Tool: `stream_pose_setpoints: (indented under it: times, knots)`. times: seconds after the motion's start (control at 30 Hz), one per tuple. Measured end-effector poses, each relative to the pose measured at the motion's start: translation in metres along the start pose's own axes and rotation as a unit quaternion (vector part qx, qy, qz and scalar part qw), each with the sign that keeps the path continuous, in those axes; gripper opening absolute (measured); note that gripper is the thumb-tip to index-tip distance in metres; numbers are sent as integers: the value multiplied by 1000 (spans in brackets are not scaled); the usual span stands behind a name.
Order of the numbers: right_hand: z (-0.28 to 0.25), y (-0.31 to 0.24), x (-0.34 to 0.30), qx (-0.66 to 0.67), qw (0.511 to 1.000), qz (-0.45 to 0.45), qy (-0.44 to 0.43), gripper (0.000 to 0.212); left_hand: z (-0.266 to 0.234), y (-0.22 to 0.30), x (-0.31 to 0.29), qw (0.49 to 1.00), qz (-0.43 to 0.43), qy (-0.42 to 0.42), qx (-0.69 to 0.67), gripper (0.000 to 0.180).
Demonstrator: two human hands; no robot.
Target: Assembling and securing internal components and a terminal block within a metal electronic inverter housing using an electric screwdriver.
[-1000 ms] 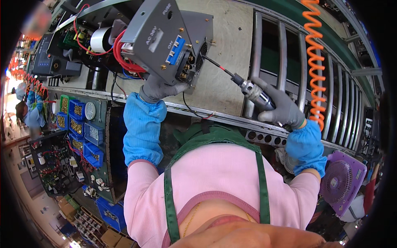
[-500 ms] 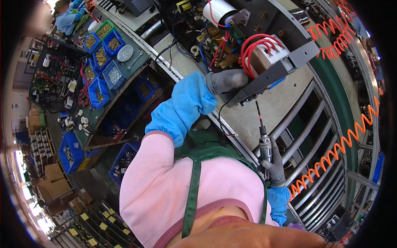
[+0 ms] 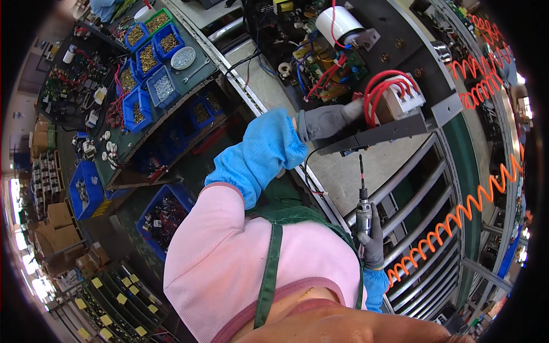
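Observation:
My right hand (image 3: 373,240), in a grey glove, is wrapped round a silver power screwdriver (image 3: 363,214). Its long dark bit points up at the underside of the metal chassis panel (image 3: 394,129), with a small gap between. My left hand (image 3: 329,122), also gloved, reaches inside the panel towards a white-topped component (image 3: 396,100) with thick red cables (image 3: 377,91) looped over it. The left fingers are pressed together; their tips are partly hidden by the cables, and what they pinch cannot be made out. Behind stands a white cylinder (image 3: 338,26) among circuit boards and wires.
A metal roller conveyor (image 3: 409,197) runs beneath and to the right of the chassis. An orange coiled hose (image 3: 452,223) stretches across the right side. On a bench at left stand blue bins (image 3: 162,88) of small brass and silver hardware and a round white dish (image 3: 183,58).
The whole view has shifted, so the chassis sits further right in it. My left hand has moved from the panel's inner side towards the red cables. The right hand still grips the screwdriver.

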State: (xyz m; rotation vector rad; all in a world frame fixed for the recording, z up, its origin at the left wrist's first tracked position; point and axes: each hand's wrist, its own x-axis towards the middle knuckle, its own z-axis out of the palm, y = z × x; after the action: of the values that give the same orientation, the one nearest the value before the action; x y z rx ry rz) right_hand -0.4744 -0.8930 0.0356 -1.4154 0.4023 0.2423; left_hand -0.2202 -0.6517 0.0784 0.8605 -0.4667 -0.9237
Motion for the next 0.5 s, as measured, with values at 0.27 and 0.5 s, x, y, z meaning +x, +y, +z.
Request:
stream_pose_setpoints:
  times: [0.27,0.5]
  knots:
    - [45,-27,7,46,997,51,47,112,-79,40,-107,959,43,131,248,37]
    - [74,-28,12,9,986,44,162,94,-310,118,-262,547,161,745,346,32]
